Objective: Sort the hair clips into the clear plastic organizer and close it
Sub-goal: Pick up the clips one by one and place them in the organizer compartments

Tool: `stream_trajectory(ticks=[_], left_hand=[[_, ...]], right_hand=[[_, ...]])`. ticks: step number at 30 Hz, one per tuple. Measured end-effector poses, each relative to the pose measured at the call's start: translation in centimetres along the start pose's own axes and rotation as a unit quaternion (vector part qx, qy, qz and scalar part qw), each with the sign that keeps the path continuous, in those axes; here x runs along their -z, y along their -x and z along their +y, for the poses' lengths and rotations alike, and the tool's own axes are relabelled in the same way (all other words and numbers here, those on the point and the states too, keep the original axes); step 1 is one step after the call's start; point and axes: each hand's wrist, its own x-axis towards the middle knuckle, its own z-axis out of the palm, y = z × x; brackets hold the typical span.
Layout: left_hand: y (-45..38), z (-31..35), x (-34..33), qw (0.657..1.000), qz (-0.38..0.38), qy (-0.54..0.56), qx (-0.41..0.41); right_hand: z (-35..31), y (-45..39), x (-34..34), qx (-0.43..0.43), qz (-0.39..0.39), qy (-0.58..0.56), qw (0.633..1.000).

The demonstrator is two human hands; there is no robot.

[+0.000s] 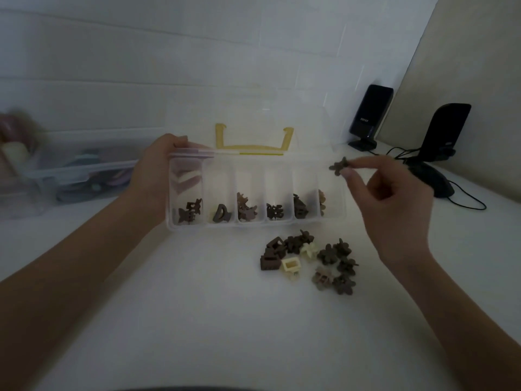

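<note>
The clear plastic organizer [332,221] stands tilted up on the white table, lid open behind it with a yellow handle [253,146]. Its several compartments each hold a few brown clips at the bottom. My left hand [158,176] grips the organizer's upper left corner, fingers curled behind the wall. My right hand [392,204] pinches a small brown flower-shaped clip [338,165] between thumb and forefinger, just above the organizer's right end. A pile of loose clips [310,259], mostly brown with two cream ones, lies on the table in front of the organizer.
A clear storage bin [70,176] with colourful items sits at the left. Two black speakers [369,117] [445,131] stand at the back right, with a black mouse [434,179] and cables close behind my right hand. A white wall runs along the back.
</note>
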Motion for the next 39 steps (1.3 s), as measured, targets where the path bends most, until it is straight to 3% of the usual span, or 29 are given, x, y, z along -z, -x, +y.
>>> stream_trajectory(ticks=[5,11,16,20,22,31,36,39], left_hand=[[0.3,0.2,-0.2,1.0,0.005,0.001,0.001],[0.1,0.3,-0.1,1.0,0.008,0.002,0.012],[-0.1,0.3,-0.1,1.0,0.005,0.008,0.019],[-0.2,0.1,0.0,1.0,-0.002,0.006,0.017],[-0.2,0.1,0.0,1.0,-0.005,0.006,0.018],[-0.3,0.1,0.0,1.0,0.002,0.012,0.016],[-0.4,-0.2,-0.1,1.0,-0.005,0.01,0.01],[-0.4,-0.3,0.0,1.0,-0.009,0.008,0.005]], right_hand=[[0.9,0.3,-0.8,-0.027,-0.105,0.095,0.99],[0.5,-0.2,-0.2,0.006,-0.083,0.014,0.996],[-0.8,0.3,0.2,0.088,-0.252,-0.064,0.962],[-1.2,1.3,-0.7,0.146,-0.358,0.019,0.922],[-1.2,1.7,-1.1,0.178,-0.367,0.075,0.91],[-1.1,2.0,-1.4,0.227,-0.357,0.118,0.898],[-1.3,1.8,-1.4,0.178,-0.399,0.119,0.891],[-1.7,1.8,-1.2,0.097,-0.396,0.016,0.913]])
